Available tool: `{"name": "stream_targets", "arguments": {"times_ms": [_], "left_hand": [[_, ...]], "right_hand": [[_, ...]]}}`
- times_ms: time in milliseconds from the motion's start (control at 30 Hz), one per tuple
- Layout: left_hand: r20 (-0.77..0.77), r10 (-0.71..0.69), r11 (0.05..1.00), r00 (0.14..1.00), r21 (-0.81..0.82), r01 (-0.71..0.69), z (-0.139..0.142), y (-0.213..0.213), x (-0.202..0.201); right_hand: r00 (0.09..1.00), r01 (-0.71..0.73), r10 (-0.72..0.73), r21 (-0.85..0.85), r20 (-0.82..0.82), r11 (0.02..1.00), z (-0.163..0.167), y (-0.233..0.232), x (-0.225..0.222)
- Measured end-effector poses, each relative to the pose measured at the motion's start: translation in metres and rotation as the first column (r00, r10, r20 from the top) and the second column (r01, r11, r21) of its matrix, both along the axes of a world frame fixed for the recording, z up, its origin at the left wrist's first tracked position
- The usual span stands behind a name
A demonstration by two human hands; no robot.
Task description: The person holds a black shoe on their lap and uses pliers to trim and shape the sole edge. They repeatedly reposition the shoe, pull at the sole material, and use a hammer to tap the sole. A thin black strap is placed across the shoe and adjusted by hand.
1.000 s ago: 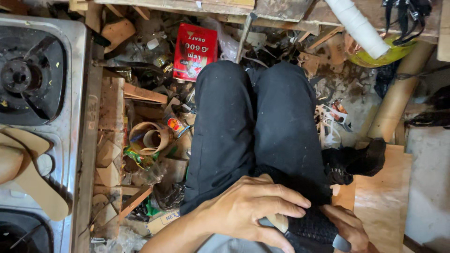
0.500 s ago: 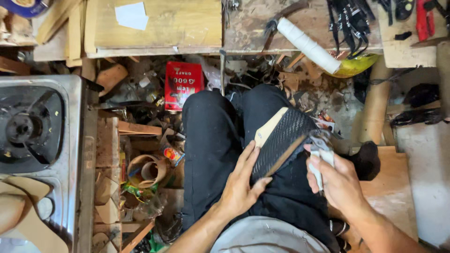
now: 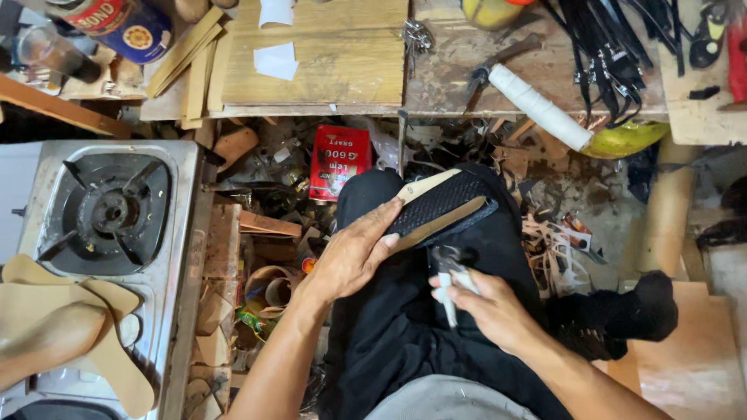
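A shoe sole [image 3: 440, 208] with a black textured face and a tan edge rests tilted across my lap, on black trousers [image 3: 412, 327]. My left hand [image 3: 354, 253] grips its near end, fingers over the edge. My right hand [image 3: 486, 307] is closed around a small metal tool with a pale handle [image 3: 450, 284], just below and right of the sole, its tip near the sole's lower edge.
A gas stove [image 3: 109, 214] with tan cut-out soles [image 3: 70, 327] lies at left. A wooden workbench [image 3: 334, 58] above holds a hammer with a white-wrapped handle [image 3: 537, 105], black straps [image 3: 615, 47] and a tin. A red can [image 3: 338, 162] and leather scraps litter the floor.
The view has tilted up to the bench. The sole came up from low in my lap onto my thighs. My right hand with the tool has moved in closer beneath it.
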State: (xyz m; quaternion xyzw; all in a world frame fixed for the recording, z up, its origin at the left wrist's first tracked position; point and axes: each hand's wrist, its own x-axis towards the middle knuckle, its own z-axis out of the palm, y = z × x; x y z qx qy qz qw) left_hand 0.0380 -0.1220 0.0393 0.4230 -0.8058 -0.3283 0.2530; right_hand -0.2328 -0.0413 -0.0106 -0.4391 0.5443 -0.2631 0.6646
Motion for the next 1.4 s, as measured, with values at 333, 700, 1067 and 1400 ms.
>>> {"name": "stream_targets", "arguments": {"times_ms": [333, 700, 1067, 1400], "left_hand": [[0.029, 0.06, 0.976, 0.998, -0.213, -0.052, -0.004, 0.029, -0.016], [-0.005, 0.013, 0.997, 1.0, -0.075, -0.013, -0.006, 0.017, -0.011], [0.23, 0.026, 0.987, 0.973, -0.162, 0.012, 0.003, -0.001, -0.038], [0.323, 0.08, 0.97, 0.943, -0.244, 0.002, 0.002, -0.015, -0.059]], "right_hand": [[0.843, -0.347, 0.123, -0.355, -0.524, 0.868, 0.058, -0.014, 0.026], [0.697, -0.521, -0.036, -0.541, -0.716, 0.66, 0.058, -0.016, 0.031], [0.668, -0.475, -0.002, -0.428, -0.745, 0.769, 0.063, -0.032, 0.015], [0.594, -0.468, -0.055, -0.4, -0.803, 0.788, 0.045, -0.042, -0.008]]}}
